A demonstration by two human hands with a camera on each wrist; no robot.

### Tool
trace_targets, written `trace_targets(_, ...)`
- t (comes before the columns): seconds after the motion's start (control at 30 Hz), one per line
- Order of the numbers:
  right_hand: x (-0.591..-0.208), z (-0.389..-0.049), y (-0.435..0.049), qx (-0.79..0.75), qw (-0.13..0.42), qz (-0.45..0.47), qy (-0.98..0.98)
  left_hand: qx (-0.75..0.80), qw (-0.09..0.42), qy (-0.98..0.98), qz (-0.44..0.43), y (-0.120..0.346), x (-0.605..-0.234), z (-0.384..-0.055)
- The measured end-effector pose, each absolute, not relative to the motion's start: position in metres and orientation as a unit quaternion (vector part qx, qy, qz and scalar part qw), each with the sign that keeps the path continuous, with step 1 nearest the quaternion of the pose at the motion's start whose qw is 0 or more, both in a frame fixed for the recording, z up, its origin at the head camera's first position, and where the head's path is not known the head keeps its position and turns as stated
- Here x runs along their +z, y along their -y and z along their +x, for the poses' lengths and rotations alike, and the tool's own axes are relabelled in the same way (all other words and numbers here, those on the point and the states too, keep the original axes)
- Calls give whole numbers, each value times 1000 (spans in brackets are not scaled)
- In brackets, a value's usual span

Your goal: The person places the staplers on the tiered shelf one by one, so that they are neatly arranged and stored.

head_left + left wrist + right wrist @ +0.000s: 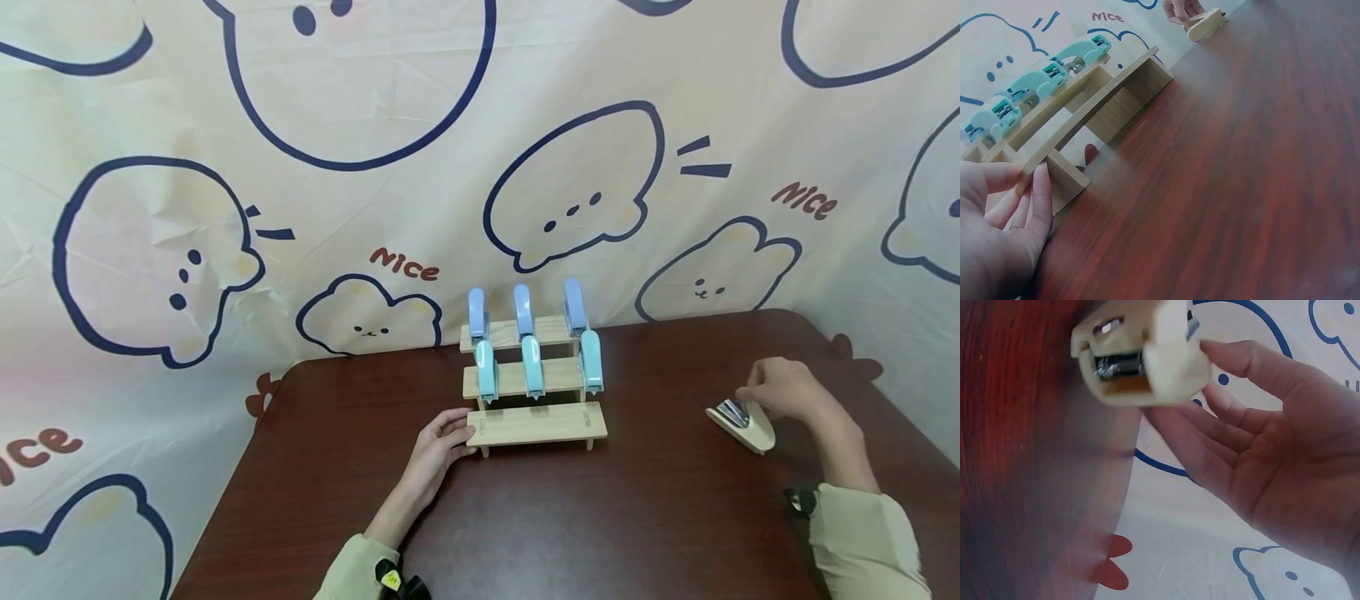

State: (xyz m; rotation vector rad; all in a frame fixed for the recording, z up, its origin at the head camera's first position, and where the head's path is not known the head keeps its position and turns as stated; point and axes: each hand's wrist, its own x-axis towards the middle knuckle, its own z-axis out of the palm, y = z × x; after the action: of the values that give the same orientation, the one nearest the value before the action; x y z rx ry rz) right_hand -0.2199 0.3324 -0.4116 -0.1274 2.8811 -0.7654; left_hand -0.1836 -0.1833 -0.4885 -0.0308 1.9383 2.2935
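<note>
A three-tier wooden rack (pixel 536 425) stands at the table's middle. My left hand (pixel 441 446) pinches the left end of its lowest shelf, thumb against the front edge in the left wrist view. Off to the right, my right hand (pixel 791 396) grips a cream stapler (pixel 753 429) by one end between thumb and fingers. Its metal parts show in the right wrist view, where the stapler (pixel 1179 369) is partly blurred. On the rack's middle shelf sit three teal staplers (pixel 532 367); three blue staplers (pixel 523 310) occupy the top shelf.
The dark reddish-brown table (pixel 600 517) bears the rack near its back edge. Behind and beside it hangs a pale cloth backdrop (pixel 420 208) with cartoon outlines, close to the rack's top shelf.
</note>
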Motion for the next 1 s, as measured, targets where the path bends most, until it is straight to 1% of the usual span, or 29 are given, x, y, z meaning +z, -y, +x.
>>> trace_targets(0.3, -407, -220, -319, -290, 61, -28, -955, 762, 69, -644, -10, 183, -489, -183)
trace_targets(0.47, -409, -220, -307, -319, 66, -45, -944, 764, 69, -641, -15, 183, -490, -184)
trace_targets(0.67, -413, -223, -301, -339, 95, -71, -933, 762, 68, -644, -12, 183, -489, -183)
trace_targets(0.8, -415, -225, -303, -349, 126, -82, -925, 763, 69, -642, -16, 183, -486, -183)
trace_targets(1.0, -421, -225, -308, -382, 150, -100, -906, 763, 70, -643, -15, 183, -486, -182)
